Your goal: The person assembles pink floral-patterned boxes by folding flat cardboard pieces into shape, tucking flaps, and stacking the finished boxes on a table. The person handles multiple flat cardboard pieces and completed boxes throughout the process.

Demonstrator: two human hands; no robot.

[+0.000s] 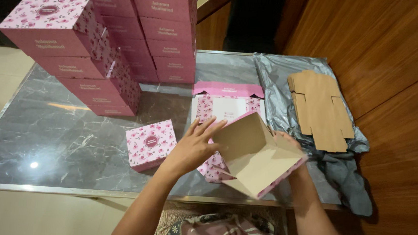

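Note:
My left hand presses with spread fingers on the left panel of a half-folded pink floral box, its brown inner side facing up. My right hand holds the box's right side from behind and is mostly hidden by it. The box is tilted above the table's near edge. Under it lies a flat pink floral box blank. A finished small pink box stands just left of my left hand.
Tall stacks of finished pink boxes fill the far left of the grey marble table. A pile of flat brown blanks lies on a silver plastic bag at right. Wooden panelling rises beyond.

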